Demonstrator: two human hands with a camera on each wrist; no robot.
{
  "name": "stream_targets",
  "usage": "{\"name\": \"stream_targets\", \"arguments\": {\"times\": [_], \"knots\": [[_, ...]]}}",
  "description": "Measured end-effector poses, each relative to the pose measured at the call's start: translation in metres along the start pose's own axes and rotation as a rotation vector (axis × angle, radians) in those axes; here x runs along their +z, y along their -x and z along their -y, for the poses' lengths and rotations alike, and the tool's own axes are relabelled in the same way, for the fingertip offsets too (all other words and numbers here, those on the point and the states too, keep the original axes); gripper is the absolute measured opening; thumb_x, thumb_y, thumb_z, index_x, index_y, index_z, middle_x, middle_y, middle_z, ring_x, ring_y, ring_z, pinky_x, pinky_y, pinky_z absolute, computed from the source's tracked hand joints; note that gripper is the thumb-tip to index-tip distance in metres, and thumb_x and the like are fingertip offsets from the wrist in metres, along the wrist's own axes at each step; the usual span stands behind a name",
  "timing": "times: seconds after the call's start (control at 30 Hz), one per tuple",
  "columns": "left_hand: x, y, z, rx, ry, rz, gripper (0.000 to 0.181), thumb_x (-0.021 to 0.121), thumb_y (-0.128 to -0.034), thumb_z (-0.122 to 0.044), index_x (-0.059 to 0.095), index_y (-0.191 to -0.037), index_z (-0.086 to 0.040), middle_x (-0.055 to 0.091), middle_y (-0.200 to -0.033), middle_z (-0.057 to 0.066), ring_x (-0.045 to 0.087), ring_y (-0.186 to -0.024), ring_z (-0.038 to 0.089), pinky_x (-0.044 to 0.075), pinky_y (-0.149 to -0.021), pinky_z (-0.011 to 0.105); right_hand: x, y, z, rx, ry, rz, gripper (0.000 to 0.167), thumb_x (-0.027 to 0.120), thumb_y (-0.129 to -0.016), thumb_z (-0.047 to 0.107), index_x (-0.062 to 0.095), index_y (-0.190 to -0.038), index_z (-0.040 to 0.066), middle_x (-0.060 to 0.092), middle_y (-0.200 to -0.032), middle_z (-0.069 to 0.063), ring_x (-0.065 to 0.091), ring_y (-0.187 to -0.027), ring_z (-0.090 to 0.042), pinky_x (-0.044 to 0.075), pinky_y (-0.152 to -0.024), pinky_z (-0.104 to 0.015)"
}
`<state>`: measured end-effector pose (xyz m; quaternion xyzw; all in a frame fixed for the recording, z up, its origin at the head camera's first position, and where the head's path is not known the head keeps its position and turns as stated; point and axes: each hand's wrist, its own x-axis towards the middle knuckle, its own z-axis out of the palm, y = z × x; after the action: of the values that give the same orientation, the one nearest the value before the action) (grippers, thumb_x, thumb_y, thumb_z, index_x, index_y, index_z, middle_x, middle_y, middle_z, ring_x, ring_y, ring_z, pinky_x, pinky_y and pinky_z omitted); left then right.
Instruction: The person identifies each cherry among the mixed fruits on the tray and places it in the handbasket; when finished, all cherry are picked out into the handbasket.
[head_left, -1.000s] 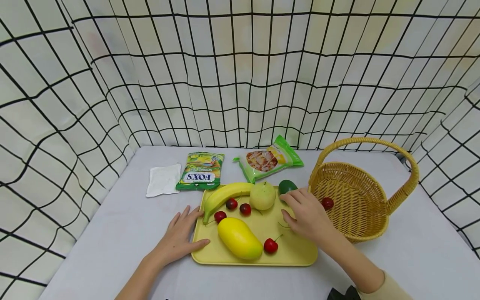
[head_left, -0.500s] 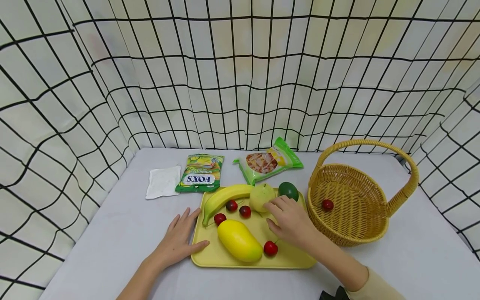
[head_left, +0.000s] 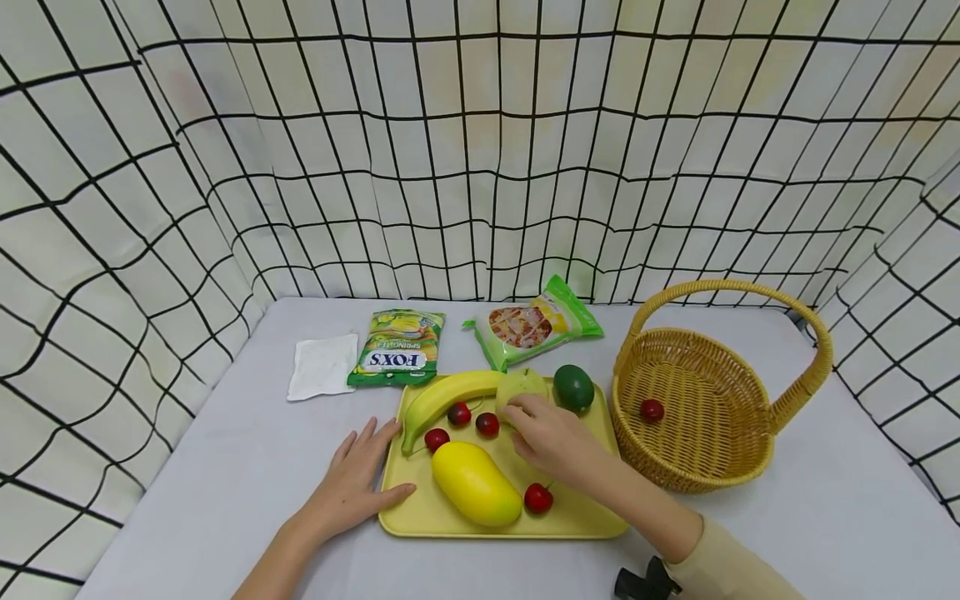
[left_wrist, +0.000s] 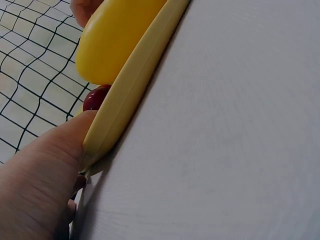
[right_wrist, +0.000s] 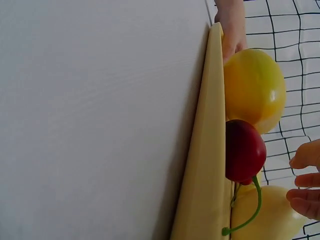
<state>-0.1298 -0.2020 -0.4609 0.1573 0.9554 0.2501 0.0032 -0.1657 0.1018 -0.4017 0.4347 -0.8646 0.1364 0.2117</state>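
Observation:
At the left rim of a yellow tray (head_left: 577, 518), my left hand (head_left: 348, 483) rests with fingers spread and thumb over the edge; the left wrist view shows its thumb (left_wrist: 55, 150) against the rim. My right hand (head_left: 558, 437) hovers by the round pale-green fruit (head_left: 522, 382), partly covering it, fingers slightly bent and holding nothing visible; in the right wrist view its fingers (right_wrist: 306, 182) stand apart beside that fruit (right_wrist: 265, 215). Also on the tray are a banana (head_left: 448, 395), a yellow mango (head_left: 476, 483), a dark green fruit (head_left: 573, 388) and several red cherries (head_left: 537, 498).
A wicker basket (head_left: 738, 408) with a tall handle stands right of the tray, one cherry (head_left: 652, 410) inside. Behind the tray lie a Fox's packet (head_left: 399, 346), a green snack packet (head_left: 532, 325) and a white square packet (head_left: 322, 367). Black netting surrounds the table's back and sides.
My right hand has moved left from the dark green fruit to the pale-green one, uncovering the dark green fruit. My left hand stays at the tray rim.

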Motion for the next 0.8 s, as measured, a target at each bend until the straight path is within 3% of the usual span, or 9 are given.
{"name": "stream_targets", "arguments": {"times": [0.17, 0.33, 0.47, 0.8], "knots": [[0.001, 0.001, -0.001, -0.012, 0.005, 0.006, 0.088, 0.059, -0.0752, -0.062, 0.032, -0.141, -0.011, 0.034, -0.145, 0.01, 0.014, -0.136, 0.033, 0.003, -0.108, 0.052, 0.002, -0.006, 0.003, -0.04, -0.004, 0.022, 0.029, 0.066, -0.077, 0.001, 0.062, -0.105, 0.01, 0.059, -0.1, -0.005, 0.056, -0.083, -0.015, 0.05, -0.071, -0.019], [0.001, 0.001, -0.001, -0.011, 0.004, 0.007, 0.088, 0.059, -0.0754, -0.062, 0.032, -0.141, -0.012, 0.033, -0.145, 0.01, 0.014, -0.136, 0.033, 0.003, -0.108, 0.052, 0.006, -0.01, 0.005, 0.019, -0.022, 0.15, 0.03, 0.062, -0.082, 0.0, 0.061, -0.109, 0.012, 0.059, -0.105, -0.004, 0.057, -0.084, -0.014, 0.05, -0.07, -0.019], [0.001, 0.001, 0.0, -0.005, -0.002, 0.001, 0.087, 0.059, -0.0756, -0.062, 0.032, -0.141, -0.012, 0.034, -0.144, 0.011, 0.015, -0.136, 0.033, 0.003, -0.108, 0.052, 0.01, -0.013, 0.008, 0.055, -0.025, 0.241, 0.032, 0.063, -0.084, 0.002, 0.06, -0.113, 0.013, 0.058, -0.11, -0.004, 0.057, -0.094, -0.015, 0.051, -0.077, -0.023], [0.0, 0.0, -0.002, -0.016, 0.002, 0.016, 0.087, 0.059, -0.0754, -0.063, 0.033, -0.141, -0.012, 0.034, -0.145, 0.011, 0.015, -0.136, 0.033, 0.003, -0.107, 0.053, 0.023, -0.015, 0.012, -0.009, -0.023, 0.178, 0.02, 0.063, -0.086, 0.013, 0.063, -0.106, 0.01, 0.057, -0.097, -0.002, 0.053, -0.083, -0.013, 0.049, -0.073, -0.018]]}}
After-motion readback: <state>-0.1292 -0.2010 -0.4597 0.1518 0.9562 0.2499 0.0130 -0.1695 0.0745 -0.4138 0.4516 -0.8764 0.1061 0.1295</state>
